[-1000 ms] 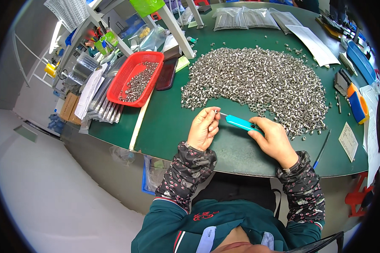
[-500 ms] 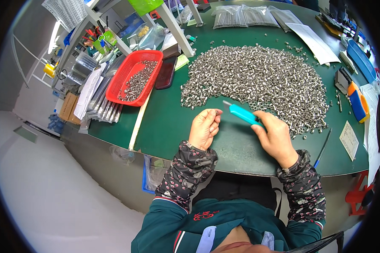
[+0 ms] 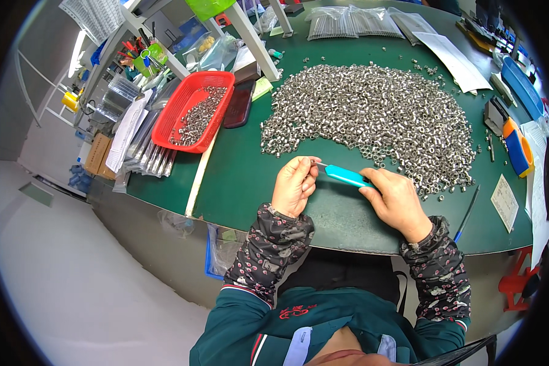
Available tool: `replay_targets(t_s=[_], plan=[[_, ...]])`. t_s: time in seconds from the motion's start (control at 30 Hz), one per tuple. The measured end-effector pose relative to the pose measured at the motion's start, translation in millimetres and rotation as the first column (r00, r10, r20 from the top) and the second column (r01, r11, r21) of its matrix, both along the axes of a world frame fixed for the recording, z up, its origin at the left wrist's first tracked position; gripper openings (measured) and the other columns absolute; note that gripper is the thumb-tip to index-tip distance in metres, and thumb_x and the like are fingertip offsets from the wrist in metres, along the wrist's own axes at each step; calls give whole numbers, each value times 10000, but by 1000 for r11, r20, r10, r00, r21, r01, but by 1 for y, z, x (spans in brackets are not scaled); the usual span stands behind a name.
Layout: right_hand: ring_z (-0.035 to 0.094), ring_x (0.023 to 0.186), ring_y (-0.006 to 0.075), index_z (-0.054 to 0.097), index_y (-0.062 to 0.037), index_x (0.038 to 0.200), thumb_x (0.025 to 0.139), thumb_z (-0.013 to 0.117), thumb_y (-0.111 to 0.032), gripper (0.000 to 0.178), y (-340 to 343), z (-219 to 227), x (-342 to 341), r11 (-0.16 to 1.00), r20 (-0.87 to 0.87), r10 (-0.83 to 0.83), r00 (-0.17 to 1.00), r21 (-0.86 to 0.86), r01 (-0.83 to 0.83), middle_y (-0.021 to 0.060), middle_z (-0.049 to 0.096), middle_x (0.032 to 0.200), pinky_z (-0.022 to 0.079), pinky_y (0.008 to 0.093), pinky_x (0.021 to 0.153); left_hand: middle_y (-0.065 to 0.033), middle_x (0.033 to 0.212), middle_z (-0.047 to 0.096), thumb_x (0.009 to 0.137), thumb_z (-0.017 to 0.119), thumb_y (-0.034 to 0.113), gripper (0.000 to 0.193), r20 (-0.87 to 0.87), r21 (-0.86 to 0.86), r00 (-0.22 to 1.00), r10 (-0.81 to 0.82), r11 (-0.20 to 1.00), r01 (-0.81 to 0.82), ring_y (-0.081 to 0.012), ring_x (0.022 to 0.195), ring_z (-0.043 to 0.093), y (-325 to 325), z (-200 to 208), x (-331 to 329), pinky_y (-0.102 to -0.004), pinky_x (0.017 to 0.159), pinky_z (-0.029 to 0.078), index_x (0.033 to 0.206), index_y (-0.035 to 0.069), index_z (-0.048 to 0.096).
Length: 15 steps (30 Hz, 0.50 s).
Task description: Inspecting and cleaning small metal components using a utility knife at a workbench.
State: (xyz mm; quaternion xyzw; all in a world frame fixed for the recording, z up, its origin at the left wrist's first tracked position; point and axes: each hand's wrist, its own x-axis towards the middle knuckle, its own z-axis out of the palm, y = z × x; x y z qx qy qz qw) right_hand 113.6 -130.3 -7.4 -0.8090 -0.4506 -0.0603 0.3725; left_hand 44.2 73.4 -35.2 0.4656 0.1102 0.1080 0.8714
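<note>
My left hand [image 3: 295, 186] is closed, thumb and forefinger pinching a small metal ring [image 3: 314, 163] that is mostly hidden by the fingertips. In my right hand [image 3: 396, 201] is a turquoise-handled tool [image 3: 346, 176] with a slim metal tip, pointing left. That tip meets the ring at my left fingertips, as far as the small size shows. Just beyond both hands spreads a wide heap of small silvery metal rings [image 3: 372, 110] on the green table [image 3: 238, 177].
Left of the heap stands a red plastic basket [image 3: 165, 122] with more metal rings, beside a dark phone [image 3: 240, 104]. Bagged parts [image 3: 354, 24] lie at the back. To the right are a pen [image 3: 466, 213], a card [image 3: 504, 203], an orange-and-blue object [image 3: 518, 148] and a blue tray [image 3: 523, 88].
The turquoise-handled tool has moved left and levelled out, bringing its tip from apart to the ring in my left fingers. My left hand has barely moved.
</note>
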Motion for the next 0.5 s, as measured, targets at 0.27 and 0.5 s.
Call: replay_targets(t_s=[0.27, 0.5], plan=[[569, 653, 296, 549, -64, 936, 776, 580, -193, 208, 0, -3, 0, 1000, -21, 13, 1000, -5, -13, 110, 562, 713, 447, 388, 568, -12, 698, 495, 896, 480, 169, 174, -9, 17, 1000, 19, 1000, -19, -11, 459, 330, -1, 0, 0, -139, 378, 243, 922, 11, 547], [572, 657, 303, 550, -61, 936, 782, 572, -191, 203, 0, -4, 2, 1000, -49, 10, 999, -10, -11, 117, 573, 722, 448, 392, 573, -11, 677, 496, 888, 494, 154, 159, -3, 61, 1000, 18, 998, -18, -10, 454, 332, -2, 1, 0, -140, 378, 240, 909, 5, 545]])
